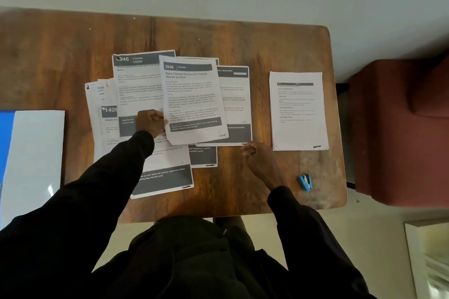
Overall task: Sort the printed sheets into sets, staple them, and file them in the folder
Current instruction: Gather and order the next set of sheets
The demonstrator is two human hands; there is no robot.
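Several printed sheets lie overlapped in the middle of the wooden table. On top is a "2946 Kitchen" sheet, and my left hand pinches its left edge. A second "2946" sheet lies under it to the left, beside a "1426" sheet. My right hand hovers over the table just right of the pile, fingers loosely curled and holding nothing. One sheet lies apart at the right. A small blue stapler sits near the right front corner. The blue-and-white folder lies at the left.
A dark red armchair stands right of the table. A pale wall runs behind the table's far edge. My dark-clothed body is at the table's near edge. Bare wood shows at the back and between the pile and the single sheet.
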